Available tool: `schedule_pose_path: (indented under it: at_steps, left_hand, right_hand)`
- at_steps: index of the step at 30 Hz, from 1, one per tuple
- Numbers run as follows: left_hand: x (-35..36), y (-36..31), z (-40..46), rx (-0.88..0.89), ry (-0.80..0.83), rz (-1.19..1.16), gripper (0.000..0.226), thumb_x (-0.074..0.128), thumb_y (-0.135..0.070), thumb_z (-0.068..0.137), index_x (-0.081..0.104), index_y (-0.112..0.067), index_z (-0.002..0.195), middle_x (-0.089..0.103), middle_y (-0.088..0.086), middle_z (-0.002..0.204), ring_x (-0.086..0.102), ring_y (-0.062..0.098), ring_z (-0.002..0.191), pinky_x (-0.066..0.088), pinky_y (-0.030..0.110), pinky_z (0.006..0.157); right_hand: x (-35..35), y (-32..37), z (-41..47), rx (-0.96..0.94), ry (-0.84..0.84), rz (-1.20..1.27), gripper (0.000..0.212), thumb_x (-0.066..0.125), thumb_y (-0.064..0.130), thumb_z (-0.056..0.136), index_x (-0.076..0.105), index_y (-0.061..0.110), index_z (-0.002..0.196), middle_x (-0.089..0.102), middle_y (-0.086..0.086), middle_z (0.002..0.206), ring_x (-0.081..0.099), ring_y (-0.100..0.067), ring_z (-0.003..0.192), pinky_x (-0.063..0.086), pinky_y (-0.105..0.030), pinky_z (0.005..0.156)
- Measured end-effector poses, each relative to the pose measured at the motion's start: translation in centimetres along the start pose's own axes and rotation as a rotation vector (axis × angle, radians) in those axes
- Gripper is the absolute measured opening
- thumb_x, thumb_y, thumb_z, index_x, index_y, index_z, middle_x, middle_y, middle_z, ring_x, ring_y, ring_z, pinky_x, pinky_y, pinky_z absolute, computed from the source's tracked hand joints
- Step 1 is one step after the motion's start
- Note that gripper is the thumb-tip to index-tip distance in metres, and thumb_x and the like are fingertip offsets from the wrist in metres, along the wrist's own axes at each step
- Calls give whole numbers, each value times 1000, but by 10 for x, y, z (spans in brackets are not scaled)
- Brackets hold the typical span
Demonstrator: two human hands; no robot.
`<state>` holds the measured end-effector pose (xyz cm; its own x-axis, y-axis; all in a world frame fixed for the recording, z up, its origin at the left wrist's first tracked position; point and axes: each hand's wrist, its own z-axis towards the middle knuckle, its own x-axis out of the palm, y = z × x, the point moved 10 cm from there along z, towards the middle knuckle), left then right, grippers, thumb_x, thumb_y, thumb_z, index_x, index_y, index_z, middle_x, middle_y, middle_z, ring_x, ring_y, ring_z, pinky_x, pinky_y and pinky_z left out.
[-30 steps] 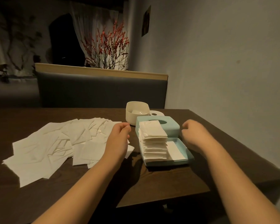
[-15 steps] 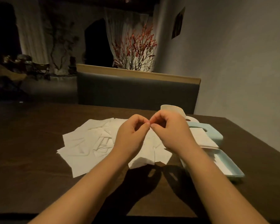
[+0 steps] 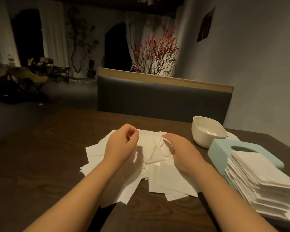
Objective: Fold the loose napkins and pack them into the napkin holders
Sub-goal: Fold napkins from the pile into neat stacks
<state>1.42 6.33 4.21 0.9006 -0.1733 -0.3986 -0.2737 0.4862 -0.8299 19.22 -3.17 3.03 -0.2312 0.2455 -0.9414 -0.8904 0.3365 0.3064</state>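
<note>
Dark table (image 3: pixel 57 164): left hand (image 3: pixel 122 144) pinches loose napkins (image 3: pixel 151 148); right hand (image 3: pixel 182 151) flat, fingers straight; no writing legible.

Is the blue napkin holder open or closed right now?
Open: the blue lid lies behind the stack of folded napkins, which sits uncovered in the tray.

Loose napkins (image 3: pixel 157 178) lie mid-desk (image 3: pixel 40 164), the napkin holder (image 3: pixel 224 146) with its folded stack (image 3: pixel 258 178) right, a bowl (image 3: pixel 206 131) behind it.

white napkins (image 3: pixel 155 148), pale blue holder (image 3: pixel 221 146), cream bowl (image 3: pixel 201 136)
</note>
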Motion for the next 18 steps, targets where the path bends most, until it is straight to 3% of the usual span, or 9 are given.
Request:
schedule_pose_path:
  at_steps: [2,5,13,18]
  left_hand:
    - [-1,8,-1,-18,-17,-27,8,58,-24,100,65,-21,100,66,-6,91,62,13,86,53,22,74]
    - [-6,12,0,-18,-39,-55,8,58,-24,100,65,-22,100,65,-8,90,61,11,86,51,20,71]
    - [-1,14,-2,-66,20,-133,13,58,-21,100,64,-27,90,65,-8,88,61,12,85,48,19,68]
    - [2,15,-4,-76,33,-148,14,58,-20,100,65,-26,90,66,-6,88,61,13,85,49,22,70]
  right_hand:
    - [11,-4,7,-43,86,-10,68,51,3,100,29,43,151,30,11,159,29,-18,147,30,-37,118]
    - [18,-10,16,-43,149,-11,60,46,9,103,33,47,148,36,14,156,38,-18,142,35,-36,115]
    - [8,10,27,-183,-15,-34,46,58,31,99,47,40,142,53,13,143,50,-14,132,42,-33,109]
    - [8,25,23,-257,-56,-37,48,63,26,96,49,41,140,53,15,143,48,-11,133,37,-28,109]
